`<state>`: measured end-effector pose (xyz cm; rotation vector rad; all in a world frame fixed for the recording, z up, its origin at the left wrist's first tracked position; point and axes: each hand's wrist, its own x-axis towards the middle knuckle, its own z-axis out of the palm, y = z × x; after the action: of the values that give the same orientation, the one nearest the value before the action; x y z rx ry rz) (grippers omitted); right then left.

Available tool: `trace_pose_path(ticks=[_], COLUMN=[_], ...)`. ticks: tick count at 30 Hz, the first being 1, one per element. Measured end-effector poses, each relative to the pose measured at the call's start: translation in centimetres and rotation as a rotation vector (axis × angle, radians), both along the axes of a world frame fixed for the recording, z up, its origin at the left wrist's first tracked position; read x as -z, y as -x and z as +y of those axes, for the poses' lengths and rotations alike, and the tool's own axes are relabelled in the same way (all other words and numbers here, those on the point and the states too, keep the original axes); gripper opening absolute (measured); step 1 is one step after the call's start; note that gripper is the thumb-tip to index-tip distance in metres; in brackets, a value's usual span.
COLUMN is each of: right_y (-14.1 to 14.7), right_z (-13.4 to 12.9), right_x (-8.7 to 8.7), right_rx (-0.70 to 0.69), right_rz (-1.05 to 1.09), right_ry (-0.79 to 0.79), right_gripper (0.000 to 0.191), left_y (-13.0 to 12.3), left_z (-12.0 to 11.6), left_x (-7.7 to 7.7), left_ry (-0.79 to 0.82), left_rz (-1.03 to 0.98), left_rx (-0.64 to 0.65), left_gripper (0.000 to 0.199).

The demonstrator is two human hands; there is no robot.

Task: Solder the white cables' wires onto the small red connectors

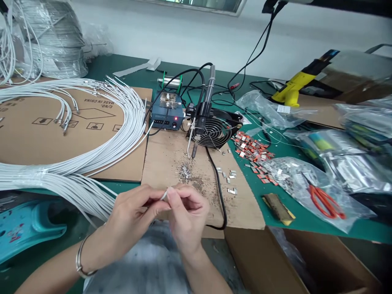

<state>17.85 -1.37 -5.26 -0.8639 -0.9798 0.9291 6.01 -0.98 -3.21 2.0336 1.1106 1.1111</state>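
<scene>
Cable (164, 196) lies on the person's side of the iron (201, 122), a short white stretch of it clamped between thumb and fingers of the left hand (131, 218) and pinched likewise by the right hand (186, 214). Just below the iron's tip, grey crumbs (185, 172) litter the cardboard (162, 163). Left of the iron stands the blue station (165, 116), with the white bundle (130, 126) beyond; right of it are the fan (218, 131), orange connectors (252, 152) and, farther off, scissors (325, 201).
</scene>
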Motion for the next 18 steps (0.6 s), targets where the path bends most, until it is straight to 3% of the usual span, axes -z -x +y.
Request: trace_pose_path(ticks=[5,9,11,14,18], right_y=[-2.2,-4.1,-4.1,-3.8,-3.1], right_z=[0.6,0.8,0.8,0.8,0.8], right_x=[-1.1,-2.1,-2.4,-2.7,-2.2], right_rx=[-0.034,-0.108,-0.207,-0.262,-0.191], right_rz=[0.243,-0.140,-0.300,-0.355,-0.292], right_ry=[0.031,0.092,0.113,0.092,0.064], right_gripper=[0.026,0.003,0.008,0.004,0.009], left_y=[0.8,1.0,1.0,0.9,0.6], left_z=[0.1,0.3,0.4,0.4,0.4], left_x=[-0.4,-0.7,-0.8,-0.8,-0.6], left_ry=[0.129,0.226,0.223,0.199,0.184], left_rz=[-0.072,-0.126,-0.094,-0.067,-0.058], left_rx=[0.043,0.058,0.067,0.075,0.056], left_gripper=[0.012,0.010,0.012,0.012,0.010])
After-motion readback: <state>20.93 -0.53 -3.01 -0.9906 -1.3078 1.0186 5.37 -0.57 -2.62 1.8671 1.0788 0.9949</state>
